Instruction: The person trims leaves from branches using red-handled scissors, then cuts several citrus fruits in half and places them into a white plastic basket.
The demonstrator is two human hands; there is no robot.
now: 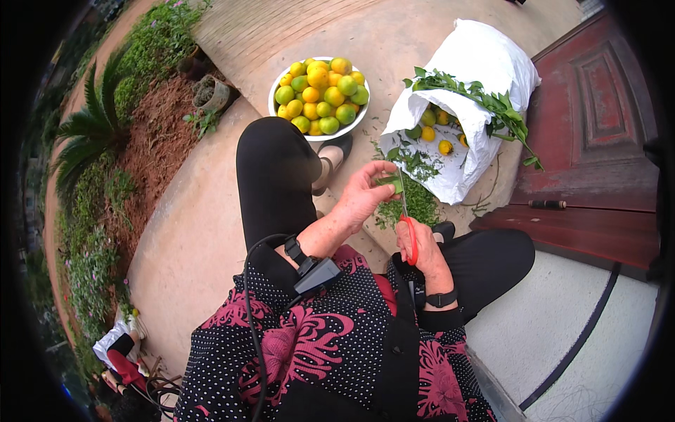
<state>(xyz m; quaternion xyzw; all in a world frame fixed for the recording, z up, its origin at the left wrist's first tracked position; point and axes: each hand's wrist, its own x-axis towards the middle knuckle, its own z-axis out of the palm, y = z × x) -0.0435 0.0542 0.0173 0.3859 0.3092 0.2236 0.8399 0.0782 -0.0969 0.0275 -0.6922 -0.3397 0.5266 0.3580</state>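
Note:
My left hand [360,198] pinches a green leafy piece [391,185]; whether a fruit is behind it is hidden. My right hand [425,250] is closed round the red handles of a pair of scissors [412,239], whose narrow blades point up beside the leaf and my left fingers. Beyond my left knee, a white basin [273,98] is heaped with green and orange citrus fruits [320,93]. To the right, a white woven sack [485,60] lies with its mouth facing me, citrus fruits inside and a leafy branch [485,102] across its opening.
Cut green leaves [415,204] lie piled on the concrete between my feet and the sack. A dark red wooden door [598,119] stands at the right. At the left is a planted bed [151,133] with a pot [211,95]. Another person [126,355] shows at the lower left.

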